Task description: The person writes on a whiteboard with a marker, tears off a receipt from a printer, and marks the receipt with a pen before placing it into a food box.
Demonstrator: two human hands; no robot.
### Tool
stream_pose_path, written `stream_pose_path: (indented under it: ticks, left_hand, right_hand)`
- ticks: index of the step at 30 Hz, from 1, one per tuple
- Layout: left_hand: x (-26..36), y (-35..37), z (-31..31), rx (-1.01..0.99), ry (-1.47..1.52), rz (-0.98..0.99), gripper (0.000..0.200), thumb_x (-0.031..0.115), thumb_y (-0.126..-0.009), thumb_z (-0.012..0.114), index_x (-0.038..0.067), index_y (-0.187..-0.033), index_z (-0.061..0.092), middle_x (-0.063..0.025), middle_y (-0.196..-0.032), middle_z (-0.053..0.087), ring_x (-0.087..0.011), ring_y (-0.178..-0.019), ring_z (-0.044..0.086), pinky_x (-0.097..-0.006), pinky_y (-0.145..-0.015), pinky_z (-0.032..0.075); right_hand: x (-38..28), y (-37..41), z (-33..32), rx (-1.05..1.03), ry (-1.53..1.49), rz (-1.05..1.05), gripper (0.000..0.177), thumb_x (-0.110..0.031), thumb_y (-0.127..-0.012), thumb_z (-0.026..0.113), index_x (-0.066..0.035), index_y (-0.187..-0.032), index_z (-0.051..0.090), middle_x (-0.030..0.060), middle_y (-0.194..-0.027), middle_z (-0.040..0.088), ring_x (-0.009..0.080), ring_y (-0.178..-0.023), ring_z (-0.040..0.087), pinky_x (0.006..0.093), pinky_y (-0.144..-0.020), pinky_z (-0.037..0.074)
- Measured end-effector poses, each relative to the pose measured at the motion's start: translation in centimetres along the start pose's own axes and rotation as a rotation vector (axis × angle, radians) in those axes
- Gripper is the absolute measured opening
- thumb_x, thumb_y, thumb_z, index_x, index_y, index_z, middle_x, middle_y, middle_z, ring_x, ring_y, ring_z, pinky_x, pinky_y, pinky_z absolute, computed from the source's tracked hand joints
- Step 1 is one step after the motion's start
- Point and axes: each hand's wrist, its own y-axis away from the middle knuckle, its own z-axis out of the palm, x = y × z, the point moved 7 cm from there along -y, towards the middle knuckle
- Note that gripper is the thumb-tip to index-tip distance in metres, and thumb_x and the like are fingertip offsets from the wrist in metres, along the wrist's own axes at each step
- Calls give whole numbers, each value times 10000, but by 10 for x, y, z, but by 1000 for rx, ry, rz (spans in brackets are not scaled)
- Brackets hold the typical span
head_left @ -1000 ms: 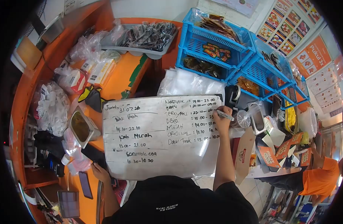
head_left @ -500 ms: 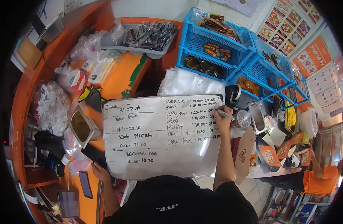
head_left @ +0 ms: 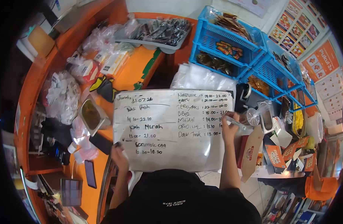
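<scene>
A whiteboard (head_left: 167, 156) with handwritten names and time ranges in dark ink lies before me. My right hand (head_left: 230, 130) is closed around a marker (head_left: 235, 121), at the right edge of the board beside the time column. My left hand (head_left: 120, 158) is at the board's lower left edge, slightly blurred. Its fingers are drawn together around a small dark thing (head_left: 118, 145) that I cannot make out.
Left of the board are a metal container (head_left: 93, 116), a phone (head_left: 90, 174) and a tablet (head_left: 71, 192). Blue stacked baskets (head_left: 225, 35) stand behind on the right. Opened food boxes (head_left: 274, 158) crowd the right counter, near another person in orange (head_left: 321, 187).
My left hand has risen and moved right, from beside the board to its left edge, with a dark thing now at its fingers. My right hand has moved slightly down the board.
</scene>
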Motion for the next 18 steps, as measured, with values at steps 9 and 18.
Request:
stream_pose_path:
  ticks: [9, 18]
  left_hand:
    - [131, 28, 121, -705, 348, 209, 173, 70, -875, 524, -21, -1015, 571, -129, -850, 595, -219, -754, 579, -315, -691, 454]
    - [161, 49, 135, -896, 312, 442, 147, 42, -860, 537, -18, -993, 555, -146, -853, 575, -280, -753, 562, -338, -683, 444]
  right_hand:
    - [-70, 104, 90, -667, -563, 360, 452, -389, -920, 452, 21, -902, 641, 100, -982, 587, 215, -931, 533, 352, -896, 379]
    - [-92, 124, 101, -752, -397, 296, 272, -207, -923, 459, -7, -876, 638, 85, -830, 582, 230, -946, 477, 353, -883, 385]
